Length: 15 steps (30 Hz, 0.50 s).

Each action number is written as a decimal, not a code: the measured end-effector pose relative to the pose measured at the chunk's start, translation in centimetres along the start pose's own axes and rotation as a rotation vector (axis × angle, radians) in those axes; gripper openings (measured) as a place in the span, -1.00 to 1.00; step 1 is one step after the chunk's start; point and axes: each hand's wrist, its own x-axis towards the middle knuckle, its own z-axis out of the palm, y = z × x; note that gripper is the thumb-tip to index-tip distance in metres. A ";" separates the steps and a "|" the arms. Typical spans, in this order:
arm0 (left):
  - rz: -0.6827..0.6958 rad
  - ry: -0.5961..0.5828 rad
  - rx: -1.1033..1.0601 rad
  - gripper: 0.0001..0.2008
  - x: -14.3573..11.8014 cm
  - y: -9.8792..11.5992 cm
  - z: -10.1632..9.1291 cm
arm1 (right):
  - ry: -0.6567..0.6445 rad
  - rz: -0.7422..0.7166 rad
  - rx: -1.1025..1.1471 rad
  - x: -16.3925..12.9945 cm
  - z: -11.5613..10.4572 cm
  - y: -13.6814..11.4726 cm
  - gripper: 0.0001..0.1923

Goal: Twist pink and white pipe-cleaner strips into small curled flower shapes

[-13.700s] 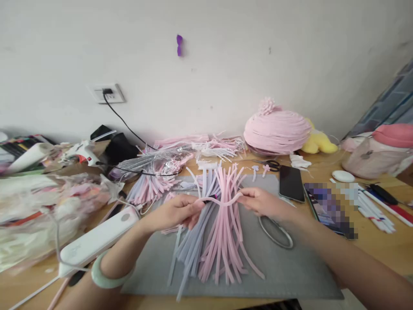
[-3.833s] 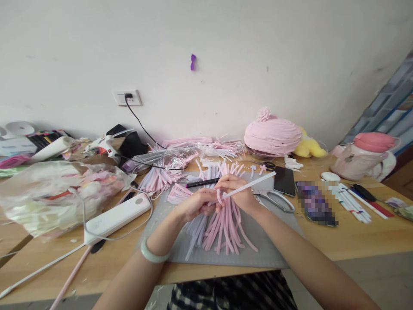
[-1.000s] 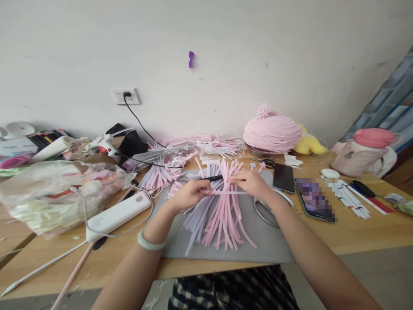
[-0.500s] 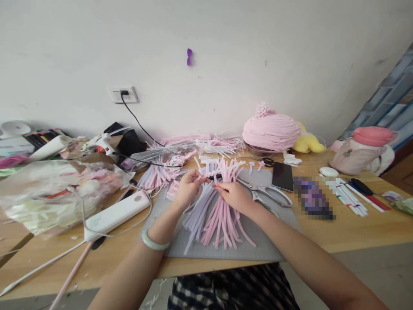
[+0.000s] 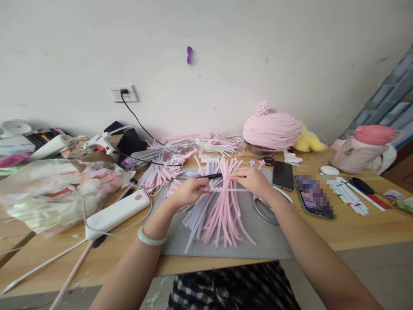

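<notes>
My left hand is closed on one end of a pale pink pipe cleaner, which looks twisted close to the fingers. The strip stretches level to the underside of my right hand, whose fingers are pinched together; its exact grip is partly hidden. Below and between both hands, a fanned bundle of pink pipe cleaners lies beside a lilac bundle on a grey cutting mat. A thin black rod lies across the bundles. Large metal scissors are partly covered by my right forearm.
To the right are a black phone, a second phone, several markers and a pitcher. A pink wrapped dome stands behind. Leftward lie a white elongated device, its cable, and a plastic bag.
My hands have moved apart, the right one up and rightward, the left one slightly down. The pink pipe cleaner now stretches straight between them. The bundles have stayed in place.
</notes>
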 end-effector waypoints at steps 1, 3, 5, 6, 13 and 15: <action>0.002 -0.021 -0.088 -0.86 0.0 0.1 0.1 | -0.054 0.046 0.076 0.2 -0.1 0.4 -0.87; -0.007 -0.033 -0.296 -0.93 -0.1 0.3 0.4 | -0.173 0.122 0.223 0.4 -0.2 1.0 -0.88; -0.040 -0.001 -0.502 -0.91 0.0 0.3 0.8 | -0.242 0.178 0.343 0.6 0.1 1.4 -0.83; -0.059 0.037 -0.591 -0.88 0.1 0.3 1.1 | -0.237 0.200 0.384 0.6 0.4 1.4 -0.78; -0.219 0.480 -0.772 -0.77 1.1 -1.1 2.2 | -0.044 0.117 0.159 -0.1 3.8 -0.4 -0.72; -0.282 0.538 -0.668 -0.79 1.2 -1.6 2.3 | -0.077 0.082 0.045 -0.5 4.4 -1.3 -0.72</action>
